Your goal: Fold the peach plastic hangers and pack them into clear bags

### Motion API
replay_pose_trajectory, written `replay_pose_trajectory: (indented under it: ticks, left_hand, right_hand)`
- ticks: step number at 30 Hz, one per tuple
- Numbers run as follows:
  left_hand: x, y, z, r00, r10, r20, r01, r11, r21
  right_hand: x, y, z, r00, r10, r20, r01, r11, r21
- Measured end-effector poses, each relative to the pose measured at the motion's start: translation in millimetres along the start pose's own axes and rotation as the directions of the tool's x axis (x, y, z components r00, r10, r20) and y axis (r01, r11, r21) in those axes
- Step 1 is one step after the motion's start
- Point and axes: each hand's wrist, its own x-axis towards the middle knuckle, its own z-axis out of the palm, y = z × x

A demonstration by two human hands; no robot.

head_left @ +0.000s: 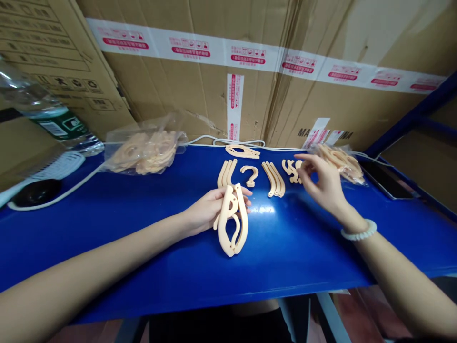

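My left hand (209, 209) is closed around a peach-coloured plastic assembly (233, 221), an oval frame with curved pieces inside, held upright on the blue table (143, 228). My right hand (319, 178), with a bead bracelet at the wrist, reaches to a small pile of peach parts (292, 170), fingers bent and pinching at them. Between the hands lie loose peach pieces: two straight strips (226, 172), a hook-shaped piece (249, 174), several curved strips (274, 178) and an oval piece (243, 151) further back.
A clear bag of peach parts (144, 151) lies at the back left, another bag (339, 159) at the back right. Cardboard boxes (250, 71) wall the rear. A water bottle (46, 116), a white cable (71, 186) and a dark phone (387, 180) sit at the sides.
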Motion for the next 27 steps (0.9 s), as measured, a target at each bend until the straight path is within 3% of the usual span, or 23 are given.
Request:
replay_pose_trajectory:
  ticks: [2, 3, 6, 8, 10, 14, 16, 21, 24, 27]
  left_hand:
    - [1.2, -1.4, -0.1, 1.0, 0.009, -0.018, -0.009, 1.0, 0.006]
    - [1.9, -2.2, -0.4, 0.999, 0.018, -0.032, -0.018, 1.0, 0.013]
    - [2.8, -3.7, -1.6, 0.998, 0.028, -0.06, -0.027, 1.0, 0.016]
    - [2.4, -3.4, -2.3, 0.998, 0.024, -0.056, -0.025, 1.0, -0.007]
    - [1.4, -2.0, -2.5, 0.998, 0.038, -0.052, -0.041, 0.998, -0.057]
    - [0.9, 0.3, -1.8, 0.998, 0.06, -0.025, -0.064, 0.981, -0.183]
    - [0.8, -1.0, -0.8, 0.997, 0.079, -0.002, -0.078, 0.983, -0.165]
    - [-7.0, -8.3, 2.0, 0.985, 0.155, 0.079, -0.168, 0.966, 0.196]
    - [-14.6, -9.2, 3.5, 0.976, 0.176, 0.131, -0.217, 0.846, 0.486]
    - [-17.9, -7.7, 5.8, 0.967, 0.239, 0.09, -0.246, 0.78, 0.575]
  right_hand:
    - [-7.7, -37.1, 4.7, 0.964, -0.267, -0.004, 0.267, 0.962, 0.061]
    - [-12.8, -54.8, 7.3, 0.917, -0.392, 0.069, 0.385, 0.918, 0.095]
    - [-29.0, -92.2, 15.6, 0.694, -0.689, 0.208, 0.679, 0.723, 0.129]
    - [-35.9, -99.7, 20.9, 0.617, -0.754, 0.226, 0.746, 0.652, 0.138]
    - [-37.5, -95.8, 24.6, 0.622, -0.751, 0.223, 0.739, 0.657, 0.15]
    - [-31.2, -79.8, 25.9, 0.706, -0.658, 0.262, 0.644, 0.75, 0.15]
    - [-28.7, -76.5, 26.0, 0.727, -0.624, 0.287, 0.608, 0.779, 0.154]
    - [-31.1, -76.3, 31.9, 0.737, -0.609, 0.295, 0.594, 0.791, 0.147]
    - [-33.8, -74.5, 35.0, 0.758, -0.596, 0.265, 0.587, 0.8, 0.123]
    - [-34.6, -73.8, 34.6, 0.768, -0.579, 0.272, 0.575, 0.812, 0.103]
